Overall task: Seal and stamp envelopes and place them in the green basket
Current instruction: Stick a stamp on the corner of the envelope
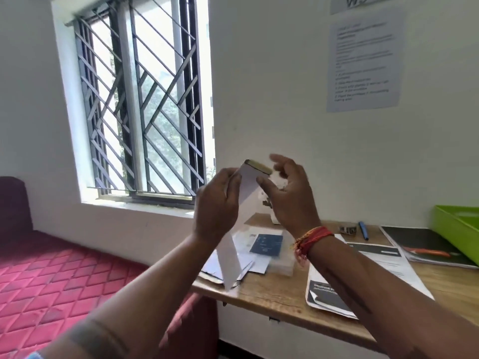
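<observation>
I hold a long white envelope (247,189) upright in front of me, above the desk's left end. My left hand (217,203) grips its left edge near the top. My right hand (290,195) has its thumb on the envelope's right edge, and the fingers are spread loosely behind the folded top flap. The envelope's lower end (229,260) hangs down below my left wrist. The green basket (456,229) stands at the desk's far right, partly cut off by the frame edge.
On the wooden desk (274,294) lie loose envelopes and a clear box with a blue card (267,246), printed sheets (363,270), a blue pen (363,230), a tape roll (347,227) and an orange pen (427,252). A red mattress (51,275) lies at left, below a barred window (140,104).
</observation>
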A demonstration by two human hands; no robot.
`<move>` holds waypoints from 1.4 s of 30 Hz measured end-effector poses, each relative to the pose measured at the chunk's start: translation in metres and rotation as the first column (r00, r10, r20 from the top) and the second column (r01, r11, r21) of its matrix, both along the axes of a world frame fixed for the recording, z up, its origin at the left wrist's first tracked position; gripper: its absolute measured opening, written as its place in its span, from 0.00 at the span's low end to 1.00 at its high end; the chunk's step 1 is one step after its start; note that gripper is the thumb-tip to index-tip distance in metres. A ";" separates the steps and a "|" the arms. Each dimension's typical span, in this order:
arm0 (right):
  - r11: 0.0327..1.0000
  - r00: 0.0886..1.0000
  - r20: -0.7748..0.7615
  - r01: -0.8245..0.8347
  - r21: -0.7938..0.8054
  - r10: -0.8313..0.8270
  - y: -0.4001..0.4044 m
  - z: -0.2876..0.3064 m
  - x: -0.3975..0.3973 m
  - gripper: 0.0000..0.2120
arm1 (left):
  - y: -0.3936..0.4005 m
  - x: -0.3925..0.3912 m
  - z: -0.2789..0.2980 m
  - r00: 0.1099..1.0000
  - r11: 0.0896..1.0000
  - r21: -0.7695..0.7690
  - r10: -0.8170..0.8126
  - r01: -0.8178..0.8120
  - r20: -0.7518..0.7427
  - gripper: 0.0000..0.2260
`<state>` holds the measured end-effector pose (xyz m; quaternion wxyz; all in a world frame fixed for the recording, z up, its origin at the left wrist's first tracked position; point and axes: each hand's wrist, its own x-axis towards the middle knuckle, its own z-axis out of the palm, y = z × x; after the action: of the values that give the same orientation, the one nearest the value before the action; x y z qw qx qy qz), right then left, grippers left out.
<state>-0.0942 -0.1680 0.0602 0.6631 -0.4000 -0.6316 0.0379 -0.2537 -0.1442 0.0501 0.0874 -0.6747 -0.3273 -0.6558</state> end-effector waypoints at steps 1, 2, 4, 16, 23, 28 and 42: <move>0.999 0.999 0.024 0.041 -0.004 -0.041 0.000 0.005 0.010 0.20 | 0.004 0.001 0.010 0.998 0.999 -0.030 -0.033 0.031 -0.060 0.08; 0.999 1.000 0.019 0.015 -0.037 -0.015 0.000 0.010 0.021 0.18 | 0.008 0.003 0.019 0.989 0.994 -0.074 -0.085 0.076 -0.120 0.08; 0.986 0.995 -0.022 -0.097 -0.134 0.095 0.001 0.015 0.040 0.07 | 0.016 0.007 0.034 0.951 0.970 -0.180 -0.205 0.165 -0.231 0.10; 0.771 0.759 -0.650 -0.428 -0.471 0.025 0.029 -0.039 0.127 0.06 | 0.058 0.122 -0.029 0.836 0.956 -0.292 -0.136 -0.030 -0.531 0.38; 0.554 0.873 -0.455 -0.293 -0.779 -0.178 0.049 -0.075 0.192 0.10 | 0.099 0.175 -0.078 0.714 0.828 -0.559 -0.417 0.043 -0.562 0.47; 0.523 0.976 -0.141 -0.036 -0.852 -0.164 0.062 -0.095 0.214 0.14 | 0.114 0.197 -0.121 0.617 0.770 -0.636 -0.522 0.044 -0.589 0.40; 0.422 0.818 0.557 0.560 -0.713 -0.145 0.107 -0.087 0.221 0.10 | 0.108 0.206 -0.116 0.416 0.753 -0.639 -0.537 -0.155 -0.734 0.32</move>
<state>0.1265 -0.0614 -0.0266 0.2194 -0.7973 -0.5505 0.1143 -0.0475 -0.0358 -0.0656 -0.0629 -0.9366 -0.3402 -0.0560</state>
